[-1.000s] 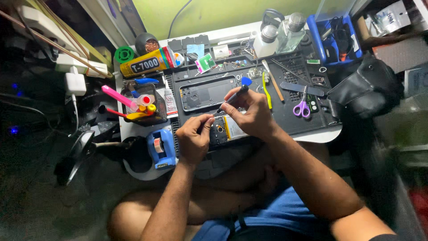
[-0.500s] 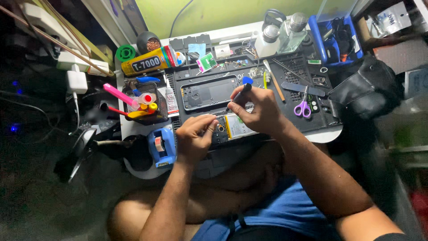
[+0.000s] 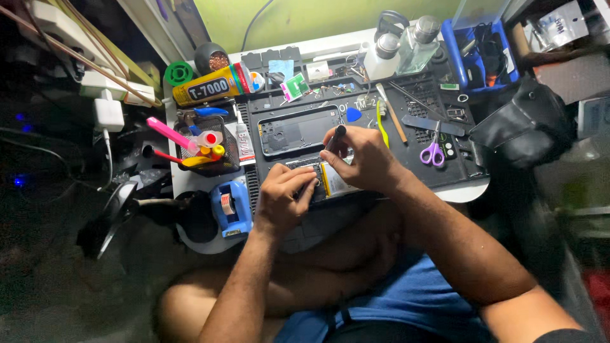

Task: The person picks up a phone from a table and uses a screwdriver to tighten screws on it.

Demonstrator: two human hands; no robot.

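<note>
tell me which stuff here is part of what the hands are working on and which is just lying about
In hand: opened phone, steadied by left hand; dark tool in right hand.

Lying about: purple scissors, blue tape dispenser, yellow glue tube, phone back cover.

Bare forearms, no sleeves at the wrists, blue shorts, bare knees

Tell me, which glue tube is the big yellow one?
The yellow tube lying at the back left, beside the green spool. The other glue tube is small and white, lying next to the mesh basket.
</note>
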